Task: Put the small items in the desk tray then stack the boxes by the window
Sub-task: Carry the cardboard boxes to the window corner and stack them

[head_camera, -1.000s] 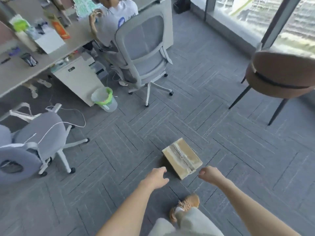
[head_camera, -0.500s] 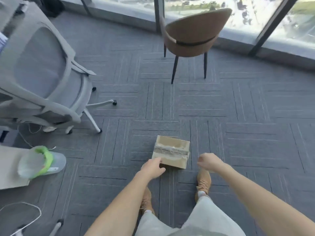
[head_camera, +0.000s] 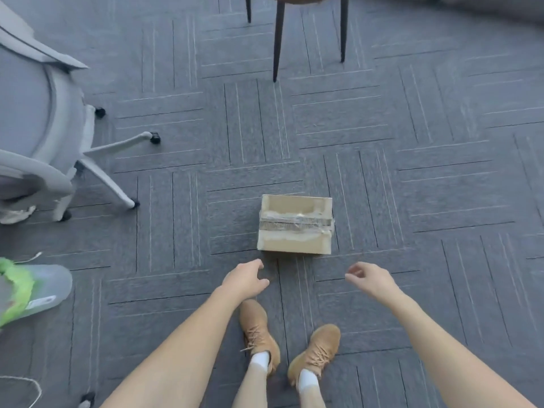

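A small cardboard box with torn tape across its top lies flat on the grey carpet in front of my feet. My left hand hovers just short of the box's near left corner, fingers loosely curled and holding nothing. My right hand hangs to the right of the box's near edge, fingers also loosely curled and empty. Neither hand touches the box. No desk tray or small items are in view.
A grey office chair on castors stands at the left. Dark legs of a brown chair rise beyond the box. A translucent bin with a green liner sits at the lower left, with a white cable below it.
My view has turned and tilted down, so the box now lies square in front of my feet. Both hands have stayed empty and close to the box's near edge.
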